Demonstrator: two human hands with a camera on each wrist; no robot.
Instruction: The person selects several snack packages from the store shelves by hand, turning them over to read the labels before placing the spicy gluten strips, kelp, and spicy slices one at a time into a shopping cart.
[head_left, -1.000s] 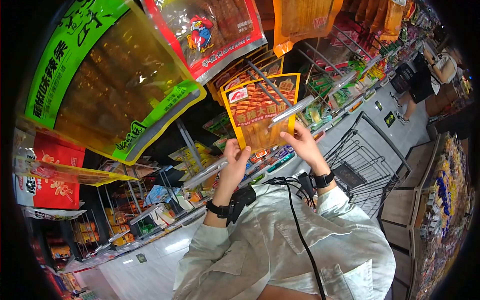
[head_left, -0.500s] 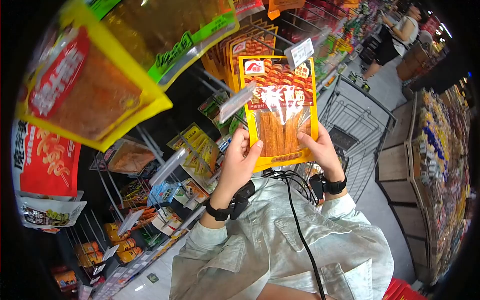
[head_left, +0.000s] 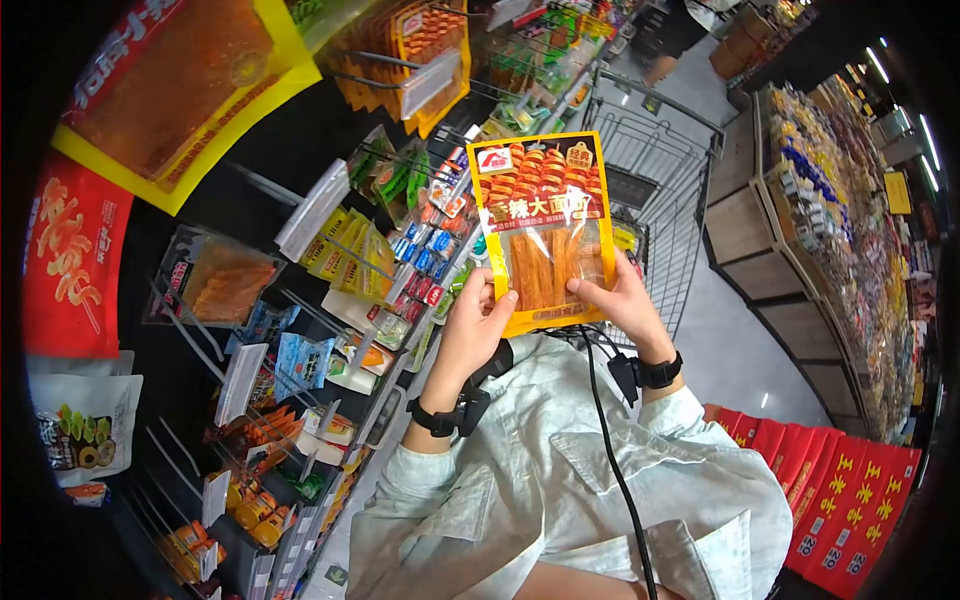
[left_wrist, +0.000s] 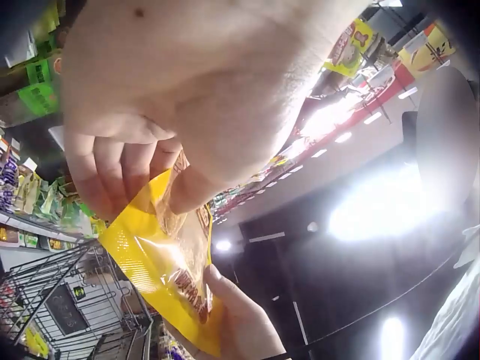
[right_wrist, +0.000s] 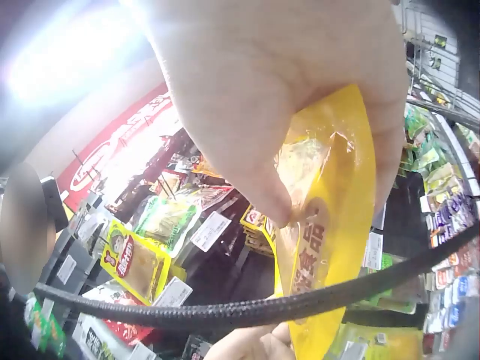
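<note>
Both hands hold a yellow-edged snack packet [head_left: 545, 235] upright in front of the chest in the head view. Its printed front faces me, with brown strips showing through a clear window. My left hand [head_left: 478, 322] pinches the lower left edge, thumb on the front and fingers curled behind. On the lower right edge, my right hand [head_left: 630, 308] pinches in the same way. The left wrist view shows the packet's yellow bottom [left_wrist: 161, 281] bending between the two hands. In the right wrist view the thumb [right_wrist: 262, 196] presses on the packet's front.
Hanging packets on hooks fill the left side, with a large yellow-edged one [head_left: 185, 90] close by. More packets like the held one [head_left: 430, 45] hang behind. A wire shopping cart [head_left: 680, 215] stands beyond the packet. Red boxes [head_left: 840, 500] are at lower right, below a bulk display [head_left: 850, 240].
The packet has come away from the hooks, towards my chest, still in both hands. The view has turned right, bringing the red boxes into sight.
</note>
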